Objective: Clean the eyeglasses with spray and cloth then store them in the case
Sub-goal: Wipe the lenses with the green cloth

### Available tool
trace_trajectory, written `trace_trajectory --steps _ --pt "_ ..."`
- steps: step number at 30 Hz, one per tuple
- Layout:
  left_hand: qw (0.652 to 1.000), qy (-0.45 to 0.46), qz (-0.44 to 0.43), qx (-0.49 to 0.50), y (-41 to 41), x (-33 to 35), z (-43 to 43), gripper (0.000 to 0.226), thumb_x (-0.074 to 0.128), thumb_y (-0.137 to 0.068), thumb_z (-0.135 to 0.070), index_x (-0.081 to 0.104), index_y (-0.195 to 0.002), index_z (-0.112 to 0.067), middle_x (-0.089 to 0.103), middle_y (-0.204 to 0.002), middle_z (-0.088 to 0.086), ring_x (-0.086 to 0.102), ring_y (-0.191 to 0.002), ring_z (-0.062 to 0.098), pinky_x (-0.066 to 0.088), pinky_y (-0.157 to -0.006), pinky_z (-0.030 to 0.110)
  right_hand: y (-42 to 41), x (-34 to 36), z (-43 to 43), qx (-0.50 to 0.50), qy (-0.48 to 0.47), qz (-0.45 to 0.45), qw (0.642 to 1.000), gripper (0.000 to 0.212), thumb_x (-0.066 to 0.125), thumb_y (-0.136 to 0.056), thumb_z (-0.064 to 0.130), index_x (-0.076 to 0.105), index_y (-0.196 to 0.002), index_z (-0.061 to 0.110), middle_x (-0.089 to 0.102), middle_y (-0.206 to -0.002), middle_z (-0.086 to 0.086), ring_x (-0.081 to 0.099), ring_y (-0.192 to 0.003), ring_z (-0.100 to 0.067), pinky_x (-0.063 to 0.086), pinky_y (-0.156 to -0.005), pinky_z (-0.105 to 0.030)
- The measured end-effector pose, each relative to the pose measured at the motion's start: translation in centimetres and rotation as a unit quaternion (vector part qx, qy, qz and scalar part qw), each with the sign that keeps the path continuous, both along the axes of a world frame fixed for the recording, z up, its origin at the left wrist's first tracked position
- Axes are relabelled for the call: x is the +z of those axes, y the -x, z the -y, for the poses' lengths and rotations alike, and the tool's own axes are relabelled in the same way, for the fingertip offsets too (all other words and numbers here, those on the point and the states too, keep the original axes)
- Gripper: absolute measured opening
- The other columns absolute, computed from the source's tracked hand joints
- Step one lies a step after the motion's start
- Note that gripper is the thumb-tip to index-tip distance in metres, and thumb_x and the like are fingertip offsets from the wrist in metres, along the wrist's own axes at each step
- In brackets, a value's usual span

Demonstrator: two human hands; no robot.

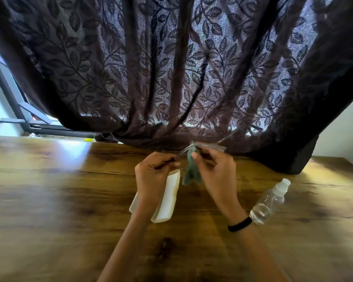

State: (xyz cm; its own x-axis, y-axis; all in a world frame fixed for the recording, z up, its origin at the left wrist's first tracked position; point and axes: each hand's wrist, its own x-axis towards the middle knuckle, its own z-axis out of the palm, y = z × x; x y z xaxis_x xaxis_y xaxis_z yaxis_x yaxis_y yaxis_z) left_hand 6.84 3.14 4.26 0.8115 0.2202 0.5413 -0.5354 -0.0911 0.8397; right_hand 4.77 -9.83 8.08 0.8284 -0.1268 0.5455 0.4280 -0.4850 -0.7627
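Note:
The clear-framed eyeglasses (209, 147) are held up above the wooden table (49, 190). My left hand (154, 171) grips them by one temple. My right hand (214, 169) pinches a grey-green cloth (190, 171) against the frame near the bridge, and the cloth hangs down between both hands. The other temple sticks out to the upper right. An open white case (167, 202) lies on the table under my left wrist, partly hidden by it. The clear spray bottle (270, 201) lies on its side to the right of my right forearm.
A dark leaf-patterned curtain (171, 68) hangs behind the table and touches its far edge. A window frame (18, 110) shows at the far left. A black band sits on my right wrist (239, 224).

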Motion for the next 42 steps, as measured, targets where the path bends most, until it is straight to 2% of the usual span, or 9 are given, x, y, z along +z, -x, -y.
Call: trace_trajectory --steps 4,8,12,18,21,25,32,36,42 --pt "1.0 0.023 0.003 0.006 0.1 -0.1 -0.4 0.033 0.069 -0.071 0.007 0.07 -0.08 -0.025 0.069 -0.078 -0.006 0.067 -0.072 0.007 0.052 -0.067 0.015 0.6 -1.6 -1.7 -0.024 0.238 0.065 0.969 0.03 0.053 -0.09 0.02 0.06 -0.117 0.009 0.063 -0.116 -0.002 0.043 -0.103 -0.012 0.041 -0.087 -0.021" --pt "0.999 0.047 0.008 0.015 0.0 0.1 -1.0 0.035 0.069 -0.07 0.007 0.07 -0.079 -0.027 0.071 -0.074 -0.013 0.067 -0.075 0.005 0.051 -0.07 0.014 0.9 -2.4 -1.7 -0.072 0.326 0.062 0.941 0.038 0.049 -0.089 0.026 0.055 -0.122 0.009 0.057 -0.126 -0.003 0.035 -0.111 -0.017 0.044 -0.086 -0.036" --pt "0.998 0.054 0.004 0.011 0.0 0.3 -1.0 0.036 0.068 -0.07 0.01 0.069 -0.077 -0.025 0.07 -0.071 -0.015 0.067 -0.072 0.003 0.051 -0.068 0.012 1.0 -2.4 -1.6 -0.115 0.346 0.074 0.928 0.034 0.063 -0.083 0.013 0.059 -0.116 0.006 0.061 -0.121 -0.004 0.036 -0.107 -0.018 0.048 -0.081 -0.038" --pt "0.997 0.073 0.007 -0.001 0.2 0.4 -1.0 0.034 0.067 -0.07 0.01 0.069 -0.076 -0.022 0.07 -0.071 -0.012 0.067 -0.072 0.003 0.051 -0.068 0.013 0.8 -1.9 -1.6 0.04 0.263 0.056 0.962 0.035 0.054 -0.087 0.004 0.057 -0.121 0.01 0.056 -0.129 0.0 0.035 -0.104 -0.011 0.041 -0.09 -0.029" --pt "0.998 0.064 0.006 -0.011 0.2 0.5 -1.1 0.034 0.064 -0.072 0.011 0.069 -0.078 -0.022 0.071 -0.074 -0.014 0.067 -0.074 0.004 0.051 -0.07 0.014 0.5 -1.7 -1.2 0.061 0.262 0.037 0.962 0.036 0.055 -0.088 0.01 0.055 -0.123 0.015 0.053 -0.132 0.003 0.033 -0.106 -0.011 0.042 -0.091 -0.036" --pt "0.996 0.082 -0.004 -0.019 0.1 0.4 -1.3 0.033 0.064 -0.072 0.013 0.069 -0.081 -0.017 0.072 -0.074 -0.013 0.067 -0.074 0.003 0.051 -0.069 0.013 0.6 -1.9 -1.2 0.036 0.311 0.05 0.949 0.039 0.058 -0.087 0.017 0.052 -0.126 0.02 0.053 -0.128 0.003 0.037 -0.107 -0.017 0.044 -0.086 -0.041" --pt "0.996 0.094 0.002 0.005 -0.4 0.1 -2.2 0.029 0.066 -0.07 0.011 0.069 -0.088 -0.011 0.072 -0.074 -0.013 0.066 -0.072 0.002 0.051 -0.068 0.011 1.2 -2.1 -0.3 -0.012 0.359 0.09 0.929 0.037 0.065 -0.08 0.008 0.061 -0.114 0.019 0.063 -0.109 -0.002 0.037 -0.098 -0.016 0.042 -0.071 -0.038" --pt "0.996 0.086 0.003 -0.007 -0.3 0.2 -1.9 0.031 0.066 -0.07 0.011 0.07 -0.08 -0.018 0.072 -0.075 -0.013 0.067 -0.073 0.003 0.051 -0.069 0.012 1.3 -2.0 0.1 -0.071 0.348 0.083 0.931 0.043 0.064 -0.076 -0.001 0.062 -0.116 0.016 0.063 -0.103 -0.006 0.036 -0.094 -0.018 0.043 -0.067 -0.041" --pt "0.996 0.093 -0.007 -0.007 0.0 0.3 -1.4 0.03 0.066 -0.07 0.012 0.07 -0.083 -0.015 0.071 -0.073 -0.007 0.067 -0.073 0.005 0.052 -0.068 0.014 1.4 -2.1 -0.8 -0.043 0.34 0.061 0.938 0.048 0.06 -0.08 0.001 0.058 -0.12 0.026 0.057 -0.103 -0.007 0.032 -0.091 -0.017 0.034 -0.068 -0.035"
